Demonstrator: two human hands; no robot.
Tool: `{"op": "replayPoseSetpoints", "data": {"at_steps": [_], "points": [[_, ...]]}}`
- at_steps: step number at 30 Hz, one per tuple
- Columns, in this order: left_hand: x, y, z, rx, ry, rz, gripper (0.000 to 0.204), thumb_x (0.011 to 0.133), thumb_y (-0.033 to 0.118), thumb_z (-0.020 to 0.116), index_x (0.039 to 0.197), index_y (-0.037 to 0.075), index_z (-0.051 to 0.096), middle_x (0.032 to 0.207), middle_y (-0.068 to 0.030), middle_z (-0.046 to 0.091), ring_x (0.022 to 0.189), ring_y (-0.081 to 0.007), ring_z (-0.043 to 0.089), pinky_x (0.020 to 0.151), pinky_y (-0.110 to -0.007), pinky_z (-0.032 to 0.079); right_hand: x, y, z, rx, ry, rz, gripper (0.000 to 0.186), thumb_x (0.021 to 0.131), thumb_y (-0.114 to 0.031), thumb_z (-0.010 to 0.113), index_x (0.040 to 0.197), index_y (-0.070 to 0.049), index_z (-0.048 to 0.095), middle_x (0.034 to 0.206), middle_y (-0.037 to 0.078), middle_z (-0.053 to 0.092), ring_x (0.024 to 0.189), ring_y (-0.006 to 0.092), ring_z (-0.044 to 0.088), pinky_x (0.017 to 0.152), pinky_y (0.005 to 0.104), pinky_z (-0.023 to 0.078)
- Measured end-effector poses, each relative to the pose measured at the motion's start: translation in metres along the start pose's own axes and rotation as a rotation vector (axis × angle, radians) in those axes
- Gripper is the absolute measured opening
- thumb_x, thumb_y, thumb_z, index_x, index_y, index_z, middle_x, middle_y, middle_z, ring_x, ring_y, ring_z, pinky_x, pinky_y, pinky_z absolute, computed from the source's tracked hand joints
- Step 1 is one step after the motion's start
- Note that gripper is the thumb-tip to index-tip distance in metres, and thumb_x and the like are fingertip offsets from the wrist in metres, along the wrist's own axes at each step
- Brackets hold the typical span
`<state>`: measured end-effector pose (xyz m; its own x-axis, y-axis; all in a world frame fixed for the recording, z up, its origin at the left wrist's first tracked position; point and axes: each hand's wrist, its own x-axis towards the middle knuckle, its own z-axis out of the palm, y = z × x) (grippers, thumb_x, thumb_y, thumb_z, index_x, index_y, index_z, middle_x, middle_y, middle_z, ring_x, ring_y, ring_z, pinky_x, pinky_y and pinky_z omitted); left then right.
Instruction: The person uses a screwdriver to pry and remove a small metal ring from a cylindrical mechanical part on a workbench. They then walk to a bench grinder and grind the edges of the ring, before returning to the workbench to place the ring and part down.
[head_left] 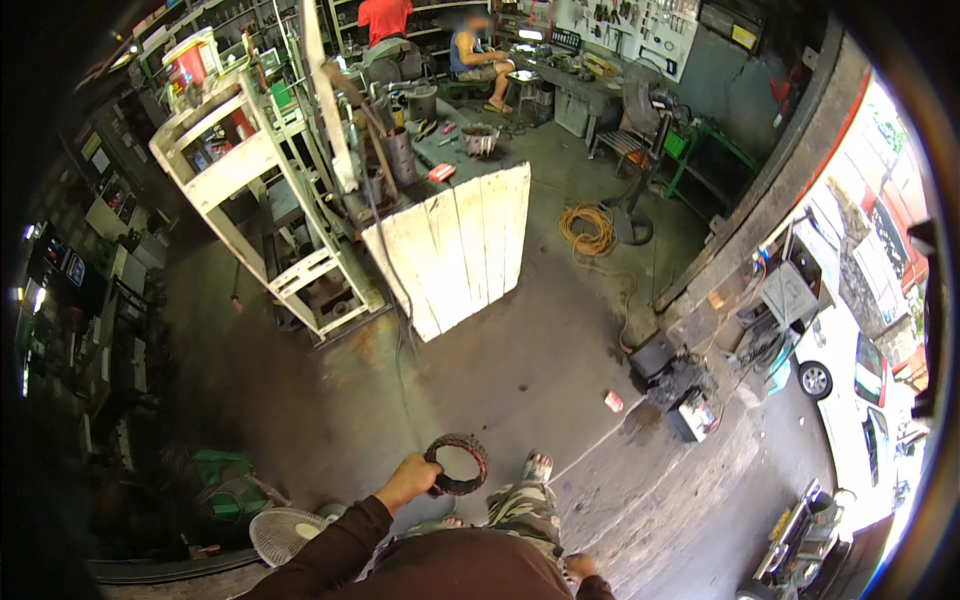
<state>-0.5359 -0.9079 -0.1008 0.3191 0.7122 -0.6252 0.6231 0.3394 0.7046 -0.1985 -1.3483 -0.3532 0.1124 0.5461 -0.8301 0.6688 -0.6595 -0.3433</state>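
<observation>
My left hand (pixel 408 481) is closed on the edge of a dark ring (pixel 466 440) that looks like an alternator stator, with reddish, copper-like windings along its inner side. The ring hangs out in front of my body, above the floor, and the ground shows through its open middle. My right hand (pixel 580 568) is low beside my right hip, next to my camouflage trousers (pixel 524 512). Its fingers are too small and partly hidden to make out, and I see no object in it.
Ahead stands a workbench with a white plank panel (pixel 460 255) on its end, beside a cream metal rack (pixel 225 180). A coiled orange hose (pixel 588 230) lies on the floor. A fan (pixel 284 535) is by my left arm. Farther back a person (pixel 468 52) sits; a white car (pixel 850 385) is outside.
</observation>
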Motion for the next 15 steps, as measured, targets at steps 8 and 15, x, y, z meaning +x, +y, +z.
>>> {"op": "replayPoseSetpoints", "data": {"at_steps": [8, 15], "points": [[0.159, 0.178, 0.075, -0.293, 0.04, -0.127, 0.033, 0.094, 0.018, 0.07, 0.096, -0.014, 0.077, 0.08, -0.018, 0.077, 0.071, -0.0271, 0.073, 0.066, -0.042, 0.056, 0.144, 0.021, -0.319, -0.191, 0.175, -0.04, 0.041, 0.089, -0.038, 0.07, 0.101, 0.0, 0.08, 0.106, 0.028, 0.077, 0.107, 0.0474, 0.074, 0.091, 0.0546, 0.058], [0.262, 0.359, 0.037, -0.506, 0.041, -0.013, 0.03, 0.095, 0.015, 0.066, 0.097, -0.013, 0.075, 0.081, -0.0151, 0.076, 0.069, -0.0236, 0.073, 0.066, -0.039, 0.059, 0.153, -0.228, -0.76, 0.191, 0.607, -0.371, 0.043, 0.1, -0.036, 0.072, 0.112, 0.006, 0.068, 0.095, 0.026, 0.072, 0.088, 0.0344, 0.072, 0.076, 0.0442, 0.055]]}}
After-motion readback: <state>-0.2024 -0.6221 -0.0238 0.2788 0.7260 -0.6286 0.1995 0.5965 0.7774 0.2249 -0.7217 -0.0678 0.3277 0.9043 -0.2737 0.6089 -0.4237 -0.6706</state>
